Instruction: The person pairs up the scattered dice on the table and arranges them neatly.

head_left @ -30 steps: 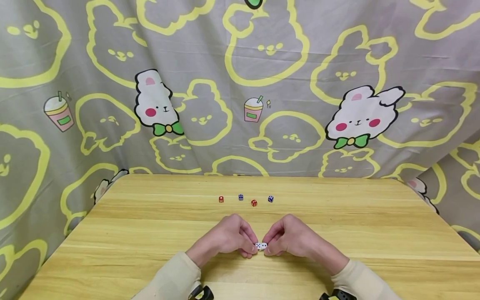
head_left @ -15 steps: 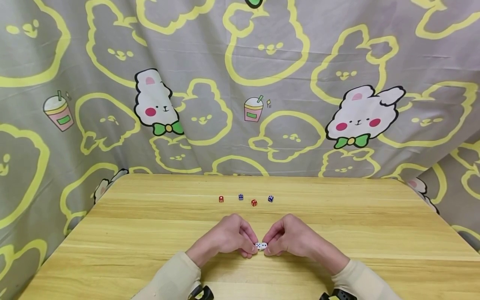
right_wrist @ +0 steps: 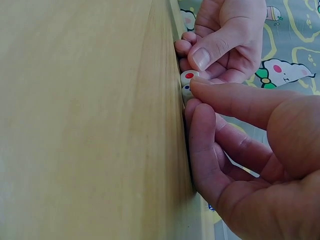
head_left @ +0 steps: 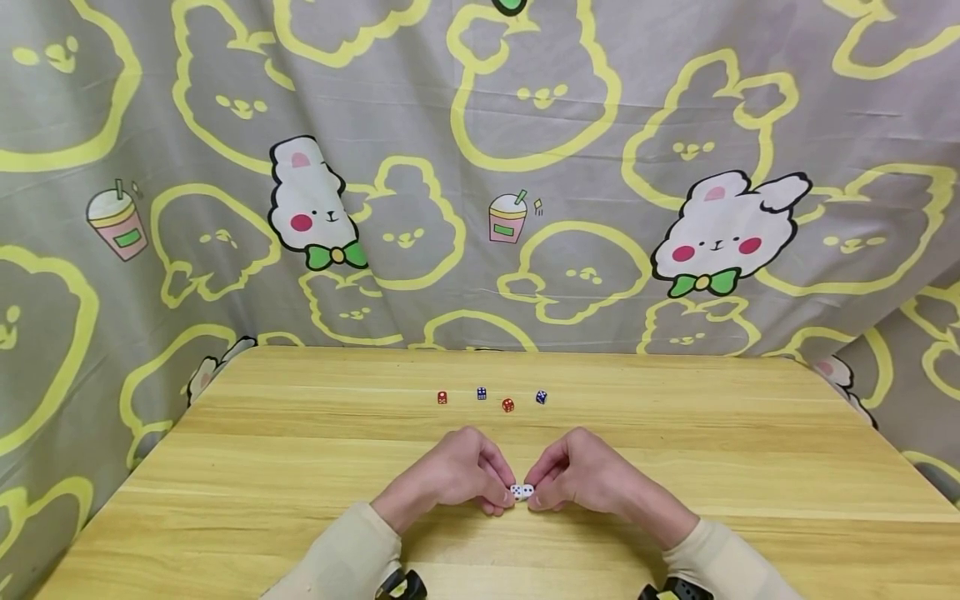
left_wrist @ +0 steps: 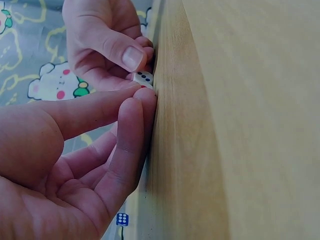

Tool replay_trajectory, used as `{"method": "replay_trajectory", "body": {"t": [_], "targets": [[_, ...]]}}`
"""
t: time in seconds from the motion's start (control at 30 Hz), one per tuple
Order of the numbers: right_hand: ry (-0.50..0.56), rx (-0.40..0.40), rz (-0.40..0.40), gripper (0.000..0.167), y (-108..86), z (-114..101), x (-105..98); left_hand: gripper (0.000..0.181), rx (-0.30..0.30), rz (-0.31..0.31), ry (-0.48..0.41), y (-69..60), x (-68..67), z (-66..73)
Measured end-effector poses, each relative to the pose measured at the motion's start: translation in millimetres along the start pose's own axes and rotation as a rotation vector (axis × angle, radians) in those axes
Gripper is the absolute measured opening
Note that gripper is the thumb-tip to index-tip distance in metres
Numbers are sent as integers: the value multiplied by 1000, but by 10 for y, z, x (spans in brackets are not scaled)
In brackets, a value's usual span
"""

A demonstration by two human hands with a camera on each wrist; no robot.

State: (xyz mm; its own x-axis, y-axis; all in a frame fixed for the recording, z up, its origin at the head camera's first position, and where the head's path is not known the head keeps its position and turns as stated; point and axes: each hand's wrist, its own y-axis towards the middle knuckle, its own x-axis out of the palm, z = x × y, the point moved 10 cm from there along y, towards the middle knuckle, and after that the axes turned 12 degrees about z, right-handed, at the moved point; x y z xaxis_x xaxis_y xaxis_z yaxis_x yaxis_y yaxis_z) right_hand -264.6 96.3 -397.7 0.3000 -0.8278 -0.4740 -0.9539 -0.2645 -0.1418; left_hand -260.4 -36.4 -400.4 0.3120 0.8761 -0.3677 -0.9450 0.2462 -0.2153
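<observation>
Two white dice sit side by side on the wooden table, appearing to touch. My left hand (head_left: 468, 471) pinches the left white die (head_left: 517, 492) between thumb and fingertips, while my right hand (head_left: 577, 473) pinches the right white die (head_left: 528, 491) likewise. In the right wrist view, a red pip marks the left hand's white die (right_wrist: 189, 76), and the other white die (right_wrist: 187, 93) is partly covered by the right thumb. From the left wrist, the right hand's white die (left_wrist: 144, 77) shows dark pips; fingers mostly hide its neighbour. Both hands rest low at the tabletop.
Beyond the hands, a loose row holds a red die (head_left: 442, 398), a blue die (head_left: 482, 393), another red die (head_left: 508, 406) and another blue die (head_left: 542, 397). A patterned grey curtain (head_left: 420, 125) hangs behind the table's far edge (head_left: 600, 356).
</observation>
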Motion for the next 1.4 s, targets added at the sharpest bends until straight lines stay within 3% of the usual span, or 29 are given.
{"method": "replay_trajectory", "body": {"t": [0.67, 1.17, 1.4], "targets": [[18, 11, -7, 16, -15, 3, -1, 12, -9, -6, -7, 9, -32, 2], [48, 8, -16, 17, -15, -7, 8, 13, 58, 136, 143, 85, -523, 92], [40, 3, -21, 17, -16, -15, 7, 14, 65, 233, 162, 118, -751, 89]]}}
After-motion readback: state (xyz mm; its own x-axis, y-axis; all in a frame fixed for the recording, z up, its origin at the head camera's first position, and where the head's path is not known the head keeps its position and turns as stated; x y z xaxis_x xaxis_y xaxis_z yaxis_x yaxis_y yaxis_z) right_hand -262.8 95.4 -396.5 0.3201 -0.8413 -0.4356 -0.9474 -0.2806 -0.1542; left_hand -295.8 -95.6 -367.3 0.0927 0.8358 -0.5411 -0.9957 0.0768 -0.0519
